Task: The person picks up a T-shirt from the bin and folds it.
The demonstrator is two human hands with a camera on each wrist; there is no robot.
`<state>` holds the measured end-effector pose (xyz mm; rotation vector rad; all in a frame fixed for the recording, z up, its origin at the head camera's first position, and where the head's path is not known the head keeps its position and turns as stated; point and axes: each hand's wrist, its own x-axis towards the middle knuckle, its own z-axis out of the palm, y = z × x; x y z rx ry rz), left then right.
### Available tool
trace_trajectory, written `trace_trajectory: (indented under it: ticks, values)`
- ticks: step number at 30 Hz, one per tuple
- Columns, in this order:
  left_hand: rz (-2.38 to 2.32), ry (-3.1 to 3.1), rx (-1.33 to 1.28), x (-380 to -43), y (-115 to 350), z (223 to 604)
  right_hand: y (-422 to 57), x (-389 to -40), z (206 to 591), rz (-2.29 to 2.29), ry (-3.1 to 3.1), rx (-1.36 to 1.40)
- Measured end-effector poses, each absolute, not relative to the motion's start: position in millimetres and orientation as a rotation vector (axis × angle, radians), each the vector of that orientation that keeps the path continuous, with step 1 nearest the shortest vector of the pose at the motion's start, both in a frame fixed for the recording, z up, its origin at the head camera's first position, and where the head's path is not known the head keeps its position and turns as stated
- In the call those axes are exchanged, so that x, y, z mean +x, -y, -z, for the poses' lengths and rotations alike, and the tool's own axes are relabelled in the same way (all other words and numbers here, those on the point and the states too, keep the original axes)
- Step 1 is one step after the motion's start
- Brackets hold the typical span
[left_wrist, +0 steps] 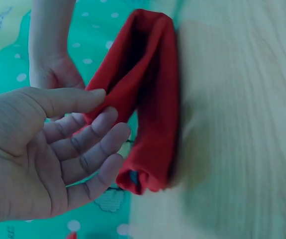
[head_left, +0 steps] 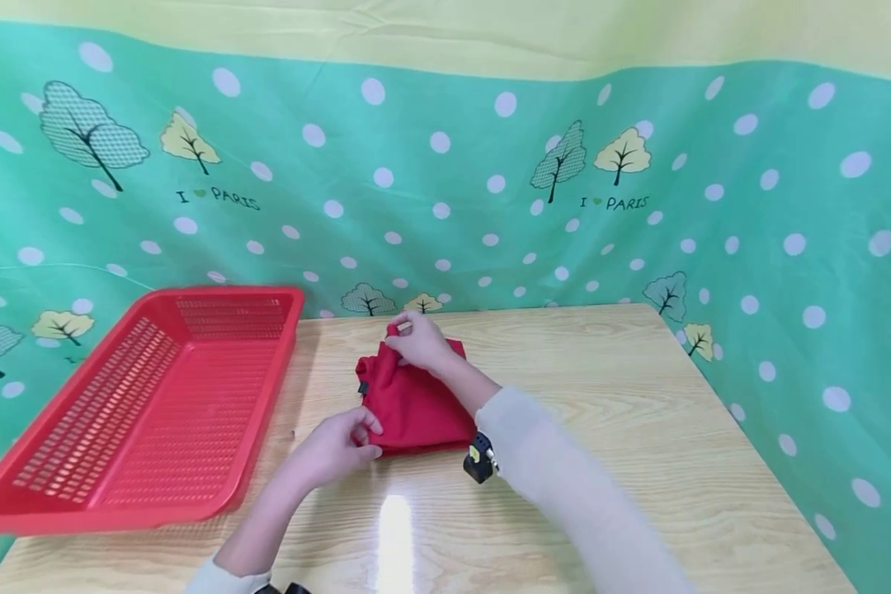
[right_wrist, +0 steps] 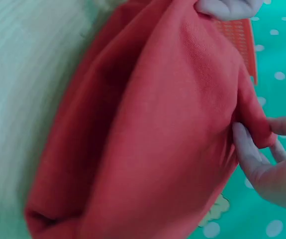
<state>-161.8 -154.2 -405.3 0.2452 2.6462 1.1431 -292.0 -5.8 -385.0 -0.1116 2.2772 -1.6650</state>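
Note:
A folded red garment [head_left: 426, 408] with a small dark tag at its left side lies on the table. My left hand [head_left: 337, 450] is at its near left corner; in the left wrist view the thumb and forefinger pinch the edge of the red garment [left_wrist: 157, 99], and the other fingers are spread. At the far left corner, my right hand [head_left: 421, 340] pinches a raised bit of the fabric between thumb and fingers. The right wrist view shows the red garment [right_wrist: 167, 124] bulging in loose folds between both hands.
A red plastic basket [head_left: 267, 412] with slotted walls stands on the left of the wooden table [head_left: 601, 396]. Behind and to the right hangs a green dotted curtain [head_left: 475, 214] with tree prints, meeting the table's edges.

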Motion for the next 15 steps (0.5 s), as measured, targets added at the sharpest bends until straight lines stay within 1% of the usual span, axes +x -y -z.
trace_trajectory:
  ticks: [4,8,15]
  values:
    - [-1.066,-2.609,0.211,-159.2,160.6,414.2,6.1,-287.5,394.9,1.563,-2.261,-0.215]
    - [-1.025,-2.588,0.171,-158.3,164.4,419.8,-9.7,-285.9,399.9,1.397,-2.418,-0.303]
    - [-1.045,-2.679,-0.068,-176.9,158.2,425.5,-57.3,-293.1,414.1,1.151,-2.787,-0.235]
